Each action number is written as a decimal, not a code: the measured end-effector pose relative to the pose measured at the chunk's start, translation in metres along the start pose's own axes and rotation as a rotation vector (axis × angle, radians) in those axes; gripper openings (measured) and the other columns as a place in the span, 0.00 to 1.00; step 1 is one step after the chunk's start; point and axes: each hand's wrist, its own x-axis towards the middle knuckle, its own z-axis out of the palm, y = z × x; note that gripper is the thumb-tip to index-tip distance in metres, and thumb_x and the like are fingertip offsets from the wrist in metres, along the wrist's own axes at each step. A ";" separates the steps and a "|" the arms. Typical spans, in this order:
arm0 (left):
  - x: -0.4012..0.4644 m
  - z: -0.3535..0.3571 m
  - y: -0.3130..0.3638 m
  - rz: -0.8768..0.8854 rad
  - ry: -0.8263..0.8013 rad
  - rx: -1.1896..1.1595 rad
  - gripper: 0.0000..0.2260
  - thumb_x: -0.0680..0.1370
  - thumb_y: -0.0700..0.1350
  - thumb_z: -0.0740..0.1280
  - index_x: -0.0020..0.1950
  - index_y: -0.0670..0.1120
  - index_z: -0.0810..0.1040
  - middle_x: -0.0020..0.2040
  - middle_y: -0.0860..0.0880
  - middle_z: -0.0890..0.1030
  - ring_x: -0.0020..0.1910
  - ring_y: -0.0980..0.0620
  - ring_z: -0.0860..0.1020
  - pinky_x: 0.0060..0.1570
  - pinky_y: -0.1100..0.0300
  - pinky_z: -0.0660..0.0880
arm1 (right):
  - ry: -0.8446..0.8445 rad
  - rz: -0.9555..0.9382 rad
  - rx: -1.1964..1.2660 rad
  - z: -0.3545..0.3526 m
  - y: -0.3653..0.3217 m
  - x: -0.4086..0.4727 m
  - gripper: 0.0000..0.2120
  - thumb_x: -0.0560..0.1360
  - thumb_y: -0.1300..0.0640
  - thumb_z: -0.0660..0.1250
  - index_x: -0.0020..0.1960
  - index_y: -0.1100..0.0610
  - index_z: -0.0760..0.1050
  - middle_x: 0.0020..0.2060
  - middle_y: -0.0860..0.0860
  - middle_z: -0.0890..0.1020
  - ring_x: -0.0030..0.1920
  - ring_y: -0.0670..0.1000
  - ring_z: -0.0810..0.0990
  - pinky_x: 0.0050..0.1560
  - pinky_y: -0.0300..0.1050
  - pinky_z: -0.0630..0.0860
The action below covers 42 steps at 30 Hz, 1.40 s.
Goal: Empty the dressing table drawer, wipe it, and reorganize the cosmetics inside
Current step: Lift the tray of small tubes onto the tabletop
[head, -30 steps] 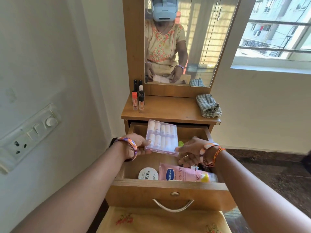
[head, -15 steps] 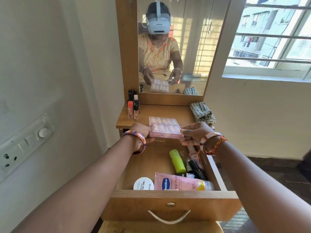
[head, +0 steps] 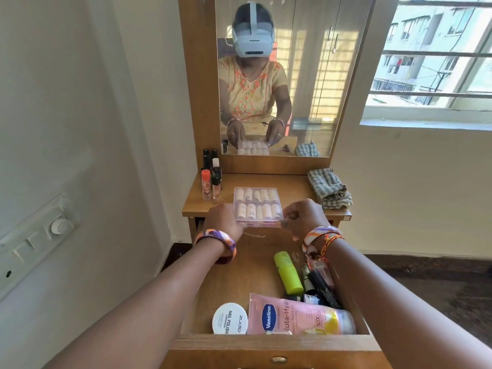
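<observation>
Hands grip a clear case of small tubes (head: 257, 206) by its near corners, the left hand (head: 224, 219) and right hand (head: 306, 217) pinching it level at the tabletop's (head: 292, 187) front edge, above the open drawer (head: 239, 267). Setting it down flat, away from the upright bottles (head: 211, 179) and folded cloth (head: 330, 189), should keep everything steady while the lotion tube (head: 300, 318), round tin (head: 230, 318) and green bottle (head: 288, 272) wait in the drawer.

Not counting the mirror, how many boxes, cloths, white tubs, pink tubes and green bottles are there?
clear box: 1
checked cloth: 1
white tub: 1
pink tube: 1
green bottle: 1
Total: 5
</observation>
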 end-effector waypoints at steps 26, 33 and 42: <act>0.047 0.030 0.011 0.026 0.168 0.391 0.26 0.77 0.38 0.65 0.73 0.44 0.62 0.68 0.41 0.68 0.63 0.43 0.72 0.56 0.55 0.76 | 0.294 -0.153 -0.328 0.046 0.002 0.049 0.17 0.77 0.47 0.61 0.65 0.43 0.73 0.57 0.48 0.79 0.57 0.53 0.77 0.48 0.46 0.73; 0.048 0.036 0.007 0.067 0.147 0.456 0.25 0.79 0.37 0.61 0.75 0.43 0.58 0.73 0.41 0.63 0.71 0.42 0.64 0.66 0.53 0.69 | 0.256 -0.240 -0.505 0.050 0.001 0.053 0.19 0.80 0.50 0.55 0.71 0.47 0.64 0.60 0.51 0.75 0.56 0.56 0.76 0.45 0.47 0.74; 0.041 0.031 0.011 0.046 0.084 0.414 0.29 0.78 0.38 0.62 0.76 0.44 0.54 0.73 0.40 0.62 0.71 0.42 0.63 0.66 0.53 0.68 | 0.089 -0.230 -0.519 0.041 0.001 0.055 0.24 0.80 0.53 0.55 0.75 0.47 0.55 0.64 0.53 0.71 0.61 0.57 0.72 0.52 0.51 0.74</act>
